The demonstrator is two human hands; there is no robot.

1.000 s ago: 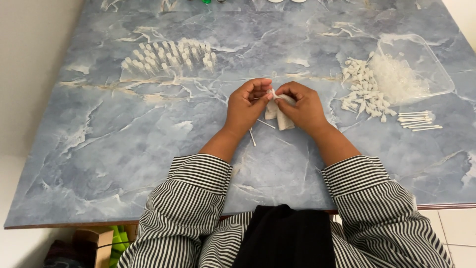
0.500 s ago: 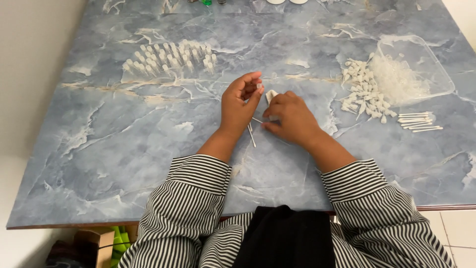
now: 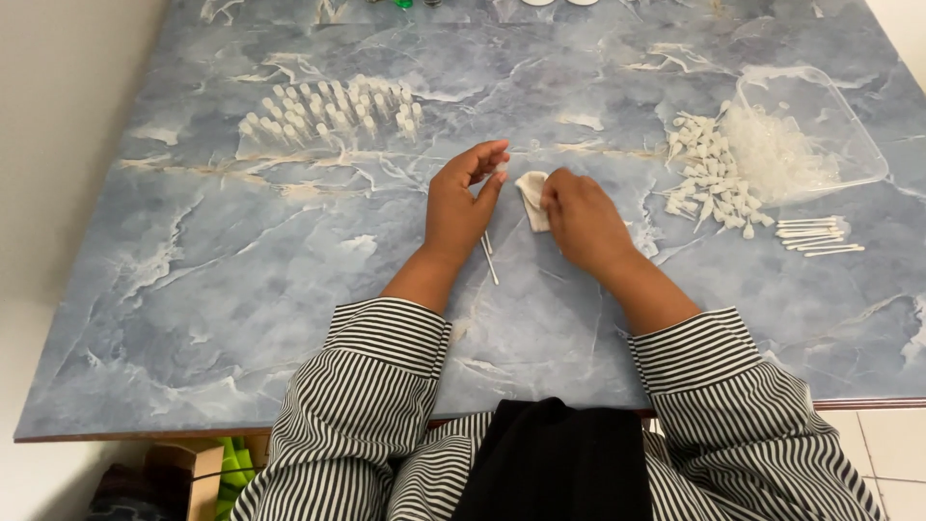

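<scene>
My left hand (image 3: 461, 201) rests on the blue marbled table (image 3: 241, 289), fingers curled and apart; whether it pinches something small is too fine to see. My right hand (image 3: 579, 220) presses a small folded white cloth (image 3: 531, 196) against the tabletop. Two thin white sticks (image 3: 489, 257) lie on the table just below my left hand.
Rows of small white upright pieces (image 3: 333, 108) stand at the back left. A clear plastic tray (image 3: 805, 135) of translucent bits sits at the right, with a heap of small white caps (image 3: 709, 178) beside it and a few cotton-tipped sticks (image 3: 815, 234) near the right edge.
My hands, together on the white cloth a second ago, have parted. The right hand brought the cloth down onto the table; the left hand opened and lifted slightly.
</scene>
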